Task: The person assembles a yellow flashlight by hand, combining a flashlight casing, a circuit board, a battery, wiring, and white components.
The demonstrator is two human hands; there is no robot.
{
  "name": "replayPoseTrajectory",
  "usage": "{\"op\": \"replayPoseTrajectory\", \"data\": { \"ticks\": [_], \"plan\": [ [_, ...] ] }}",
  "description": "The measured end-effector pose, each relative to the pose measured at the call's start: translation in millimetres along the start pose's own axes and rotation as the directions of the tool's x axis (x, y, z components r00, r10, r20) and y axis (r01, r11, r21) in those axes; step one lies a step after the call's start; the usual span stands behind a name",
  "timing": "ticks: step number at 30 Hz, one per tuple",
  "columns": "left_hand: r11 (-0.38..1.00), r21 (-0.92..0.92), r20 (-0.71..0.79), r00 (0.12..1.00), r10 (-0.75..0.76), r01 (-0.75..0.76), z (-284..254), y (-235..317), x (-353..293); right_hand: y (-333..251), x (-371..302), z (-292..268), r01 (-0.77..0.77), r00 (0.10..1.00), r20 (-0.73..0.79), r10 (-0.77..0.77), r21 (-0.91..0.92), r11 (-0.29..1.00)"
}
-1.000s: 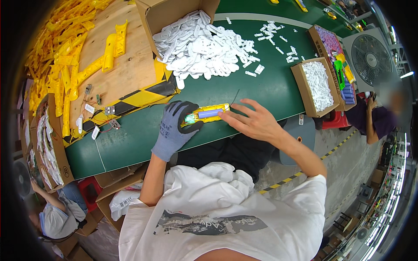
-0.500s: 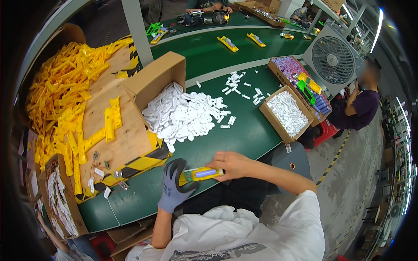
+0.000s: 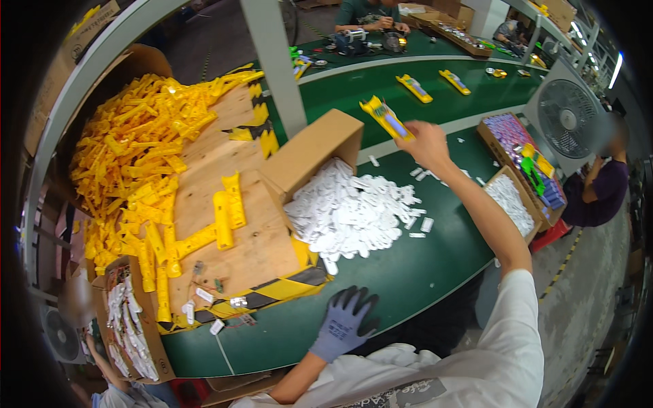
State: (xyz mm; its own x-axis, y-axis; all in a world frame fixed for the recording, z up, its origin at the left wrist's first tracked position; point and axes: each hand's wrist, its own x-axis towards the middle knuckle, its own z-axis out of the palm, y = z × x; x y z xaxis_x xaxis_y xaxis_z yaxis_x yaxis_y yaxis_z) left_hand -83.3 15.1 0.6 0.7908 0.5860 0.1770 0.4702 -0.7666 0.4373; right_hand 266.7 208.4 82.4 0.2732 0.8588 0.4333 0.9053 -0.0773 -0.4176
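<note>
My right hand is stretched out over the far side of the green table and grips one end of a yellow plastic housing. A purple cylindrical battery and a small green circuit board lie inside that housing, which is tilted above the green belt. My left hand, in a grey glove with dark fingertips, is at the table's near edge with its fingers apart and nothing in it. Beyond the left hand lies a heap of small white plastic pieces, spilling from a tipped cardboard box.
Two more filled yellow housings lie on the belt. Yellow shells pile up on the wooden board at left. Boxes of white parts and purple batteries, plus a fan, stand at right. A metal post rises behind the tipped box.
My right hand has carried the yellow housing from in front of me forward to the belt side. The left hand has let go of it and opened. The view has shifted left.
</note>
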Motion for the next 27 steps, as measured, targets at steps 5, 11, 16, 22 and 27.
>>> {"op": "replayPoseTrajectory", "data": {
  "ticks": [5,11,16,22,27],
  "plan": [
    [0.996,-0.077,0.011,0.999,-0.033,0.034,4,2,4,-7,118,132,-0.114,0.993,-0.024,0.111,-0.17,0.979],
    [0.99,-0.085,-0.031,0.993,-0.113,0.11,3,1,-3,-2,131,196,-0.253,0.964,0.026,0.263,-0.206,0.945],
    [0.996,-0.09,-0.064,0.998,-0.012,0.006,7,-3,3,20,108,147,-0.176,0.984,-0.011,0.176,-0.142,0.974],
    [0.999,-0.036,-0.075,0.997,-0.022,0.019,1,-2,-4,-101,-24,-32,0.225,0.971,-0.235,-0.046,0.832,0.508],
    [0.999,0.017,-0.042,0.999,0.03,-0.03,0,6,7,-153,-144,-163,0.545,0.73,-0.417,-0.542,0.833,0.093]
  ]
}}
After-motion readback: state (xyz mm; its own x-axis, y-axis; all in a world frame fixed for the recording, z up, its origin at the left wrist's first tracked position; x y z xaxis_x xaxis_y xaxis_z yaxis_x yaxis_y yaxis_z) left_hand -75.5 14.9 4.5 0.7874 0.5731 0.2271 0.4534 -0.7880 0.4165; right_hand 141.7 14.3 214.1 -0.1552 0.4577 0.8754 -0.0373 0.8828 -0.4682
